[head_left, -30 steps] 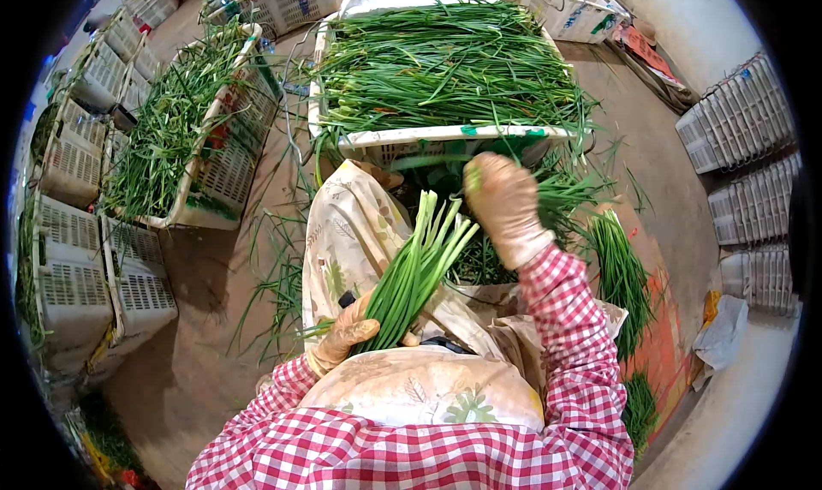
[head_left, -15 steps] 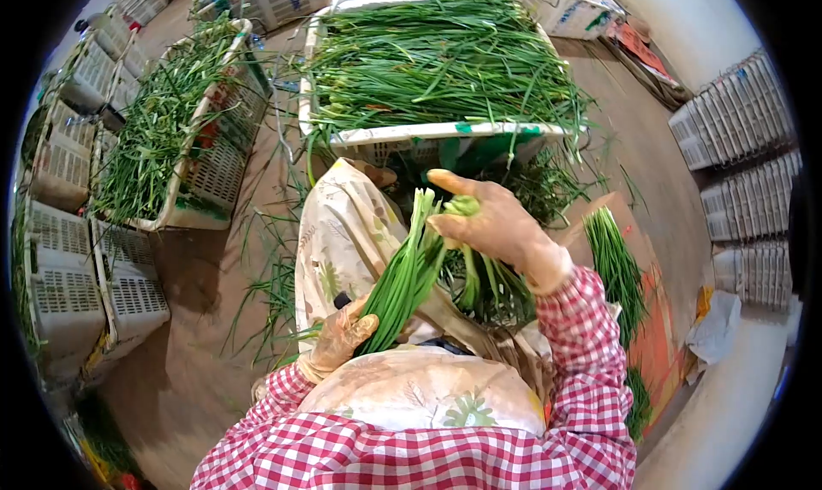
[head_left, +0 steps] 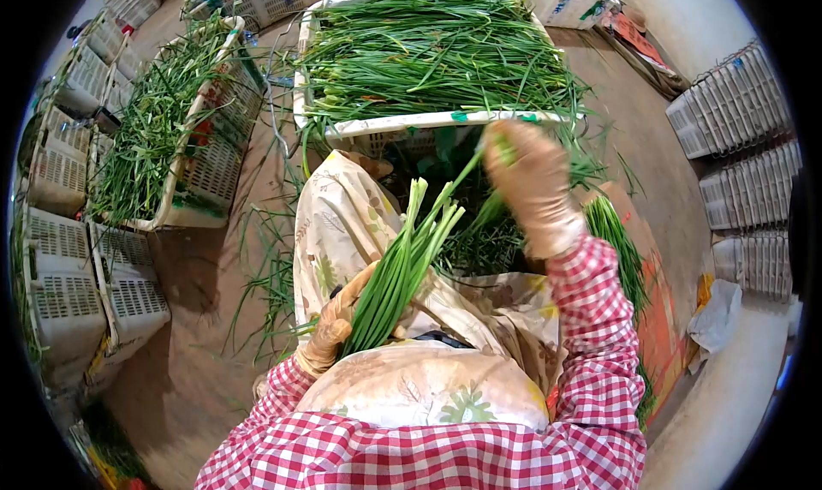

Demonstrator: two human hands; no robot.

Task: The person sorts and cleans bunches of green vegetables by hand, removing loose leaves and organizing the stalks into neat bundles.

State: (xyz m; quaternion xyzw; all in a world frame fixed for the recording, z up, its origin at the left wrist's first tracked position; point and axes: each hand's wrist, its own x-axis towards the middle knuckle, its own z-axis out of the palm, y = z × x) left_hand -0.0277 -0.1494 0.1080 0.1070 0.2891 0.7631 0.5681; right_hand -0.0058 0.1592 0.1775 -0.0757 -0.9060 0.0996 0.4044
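My gloved left hand is wrapped round a bundle of green stalks, held over my lap with the pale ends pointing up and away. My gloved right hand is raised to the right of the bundle, blurred, its fingers closed on some green stalks whose blades trail below it. Just beyond stands a crate heaped with long green stalks. Loose leaves lie in the dark space between my knees. To my right, another bunch of stalks lies partly behind my sleeve.
A second crate full of tangled greens stands at the left, beside stacked white crates. More crates are stacked along the right wall. A plastic bag lies at the lower right. Leaves litter the floor.
My right hand was open-fingered near the tips of the bundle half a second ago; it has moved up and right and closed on stalks. The left hand keeps its bundle.
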